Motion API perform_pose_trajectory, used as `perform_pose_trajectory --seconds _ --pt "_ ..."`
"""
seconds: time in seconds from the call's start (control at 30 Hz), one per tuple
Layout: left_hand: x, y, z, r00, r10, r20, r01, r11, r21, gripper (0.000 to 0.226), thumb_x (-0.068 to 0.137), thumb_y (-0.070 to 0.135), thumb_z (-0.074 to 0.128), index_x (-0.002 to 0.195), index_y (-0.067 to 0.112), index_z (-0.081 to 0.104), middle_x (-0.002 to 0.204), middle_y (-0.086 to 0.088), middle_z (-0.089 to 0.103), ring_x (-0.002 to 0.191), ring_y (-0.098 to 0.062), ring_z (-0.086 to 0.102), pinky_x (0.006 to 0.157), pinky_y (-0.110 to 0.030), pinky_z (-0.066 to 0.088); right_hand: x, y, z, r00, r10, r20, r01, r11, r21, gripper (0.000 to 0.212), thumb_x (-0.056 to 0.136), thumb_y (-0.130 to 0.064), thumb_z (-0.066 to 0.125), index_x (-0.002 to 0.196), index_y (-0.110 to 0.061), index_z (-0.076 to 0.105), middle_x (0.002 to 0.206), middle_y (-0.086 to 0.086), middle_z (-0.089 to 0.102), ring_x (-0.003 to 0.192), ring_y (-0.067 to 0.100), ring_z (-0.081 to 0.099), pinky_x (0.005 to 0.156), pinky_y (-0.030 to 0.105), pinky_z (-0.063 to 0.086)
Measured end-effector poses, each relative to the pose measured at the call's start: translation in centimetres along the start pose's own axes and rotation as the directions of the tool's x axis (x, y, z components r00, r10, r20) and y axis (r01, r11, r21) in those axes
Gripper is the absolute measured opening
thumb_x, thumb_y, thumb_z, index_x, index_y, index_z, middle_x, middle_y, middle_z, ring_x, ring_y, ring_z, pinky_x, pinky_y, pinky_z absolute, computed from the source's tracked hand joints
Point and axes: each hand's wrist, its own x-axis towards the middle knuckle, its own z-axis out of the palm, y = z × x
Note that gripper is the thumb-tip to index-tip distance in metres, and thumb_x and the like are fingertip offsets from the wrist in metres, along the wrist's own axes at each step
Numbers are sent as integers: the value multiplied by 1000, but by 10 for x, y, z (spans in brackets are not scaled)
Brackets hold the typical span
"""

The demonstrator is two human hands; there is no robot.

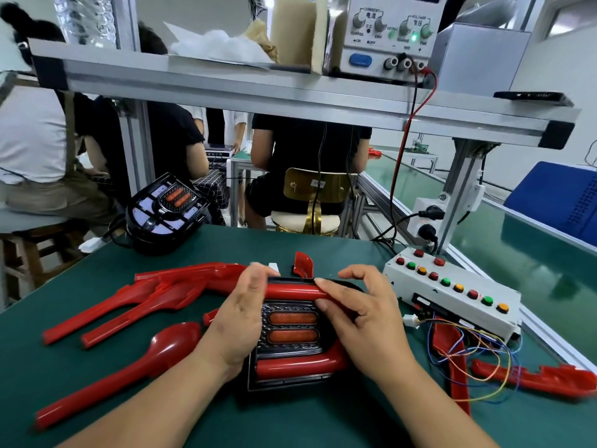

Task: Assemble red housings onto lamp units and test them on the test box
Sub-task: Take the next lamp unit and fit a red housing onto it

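Note:
A black lamp unit (292, 331) with two orange lenses lies flat on the green mat in front of me. A red housing (290, 291) sits over it, with one bar across the top and another across the bottom. My left hand (237, 321) grips the left side of the unit and housing. My right hand (358, 313) grips the right side, fingertips pressing on the upper red bar. The white test box (452, 294) with red, green and yellow buttons stands to the right, loose coloured wires (478, 354) trailing from it.
Several loose red housings (151, 295) lie left, more red pieces (533, 376) right. A second lamp unit (166, 211) stands at the mat's back left. A power supply (389, 33) sits on the overhead shelf. People sit beyond the bench; a green conveyor (517, 240) runs right.

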Motion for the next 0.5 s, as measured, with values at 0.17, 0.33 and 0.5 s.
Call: perform_pose_trajectory --seconds 0.17,0.33,0.5 --pt "1 -2 -1 1000 -13 -1 13 1000 -17 35 66 49 73 94 34 60 89 -11 75 80 -36 74 62 -41 59 -1 -1 -12 930 299 213 -335 928 162 58 78 -64 51 131 -69 28 131 -23 42 130 4 39 111 38 34" --pt "-2 -1 -7 1000 -14 12 15 995 -99 32 70 40 74 98 28 64 94 -18 74 81 -42 72 59 -45 60 -4 6 -24 711 561 424 -690 443 572 64 63 -53 72 122 -28 66 115 1 69 105 19 67 98 41 52" --pt "-3 -1 -5 1000 -5 4 5 994 -110 26 74 34 71 99 27 69 96 -22 74 84 -43 72 60 -47 60 -6 2 -21 746 502 437 -649 405 644 31 72 -45 70 87 -18 70 83 9 70 74 23 65 69 36 58"
